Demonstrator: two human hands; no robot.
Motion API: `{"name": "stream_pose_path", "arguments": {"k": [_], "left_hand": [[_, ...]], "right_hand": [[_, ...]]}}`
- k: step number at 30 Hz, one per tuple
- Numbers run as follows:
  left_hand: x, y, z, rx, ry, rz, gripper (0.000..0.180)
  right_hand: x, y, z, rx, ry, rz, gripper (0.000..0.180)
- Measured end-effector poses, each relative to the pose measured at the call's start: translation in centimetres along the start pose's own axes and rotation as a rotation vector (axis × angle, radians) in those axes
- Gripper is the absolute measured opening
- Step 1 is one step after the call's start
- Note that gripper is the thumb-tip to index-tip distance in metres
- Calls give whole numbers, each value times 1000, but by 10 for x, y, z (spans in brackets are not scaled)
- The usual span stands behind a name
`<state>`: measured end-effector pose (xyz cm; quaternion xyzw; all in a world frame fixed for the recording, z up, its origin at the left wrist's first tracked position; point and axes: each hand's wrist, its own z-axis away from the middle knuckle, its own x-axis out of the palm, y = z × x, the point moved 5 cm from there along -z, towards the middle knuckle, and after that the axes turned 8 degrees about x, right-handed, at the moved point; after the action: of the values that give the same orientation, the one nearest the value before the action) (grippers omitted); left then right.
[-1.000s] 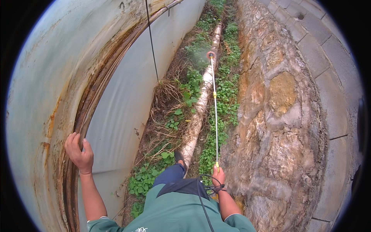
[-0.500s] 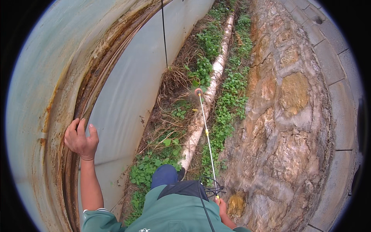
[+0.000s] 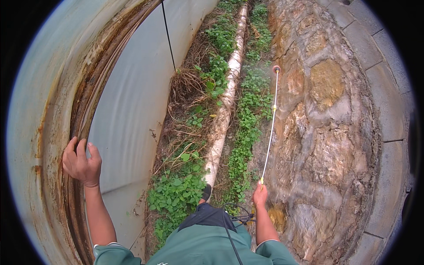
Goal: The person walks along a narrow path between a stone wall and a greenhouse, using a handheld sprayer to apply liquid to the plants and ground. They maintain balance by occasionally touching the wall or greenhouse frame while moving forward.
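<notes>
My right hand (image 3: 260,195) is closed around the handle end of a long white spray wand (image 3: 270,140) with yellow joints. At the wand's far end, a round reddish nozzle (image 3: 276,69) points toward the plants and stone, and a faint mist hangs by it. My left hand (image 3: 83,162) rests on the rusty ledge (image 3: 88,104) of the pale wall, fingers apart and fingertips against the edge. Below the nozzle grows a strip of low green plants (image 3: 249,126). A thin black hose or cord (image 3: 232,240) loops near my waist.
A long whitish pipe (image 3: 224,119) runs along the ground, with my dark shoe (image 3: 206,192) beside it. Leafy plants and dry stems (image 3: 176,190) lie left of it. A rough stone wall (image 3: 329,154) topped with grey blocks (image 3: 386,110) rises on the right. A black cable (image 3: 168,35) hangs by the pale wall.
My right hand has moved forward and up with the wand, and the nozzle has swung right from the pipe to the stone wall's edge. My left hand stays on the ledge.
</notes>
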<state>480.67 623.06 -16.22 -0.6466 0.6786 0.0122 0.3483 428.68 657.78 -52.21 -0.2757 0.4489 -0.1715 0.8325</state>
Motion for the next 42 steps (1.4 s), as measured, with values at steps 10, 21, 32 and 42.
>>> {"name": "stream_pose_path", "arguments": {"k": [10, 21, 32, 42], "left_hand": [[-2, -2, 4, -67, -22, 59, 18], [-14, -7, 5, -60, -72, 230, 26], [-239, -99, 142, -348, 100, 671, 21], [-308, -158, 251, -275, -152, 438, 27]], "right_hand": [[-67, 165, 165, 72, -26, 322, 47], [-94, 160, 192, -34, 98, 196, 53], [-137, 332, 326, 109, -127, 307, 52], [-101, 222, 289, 48, -395, 103, 40]]}}
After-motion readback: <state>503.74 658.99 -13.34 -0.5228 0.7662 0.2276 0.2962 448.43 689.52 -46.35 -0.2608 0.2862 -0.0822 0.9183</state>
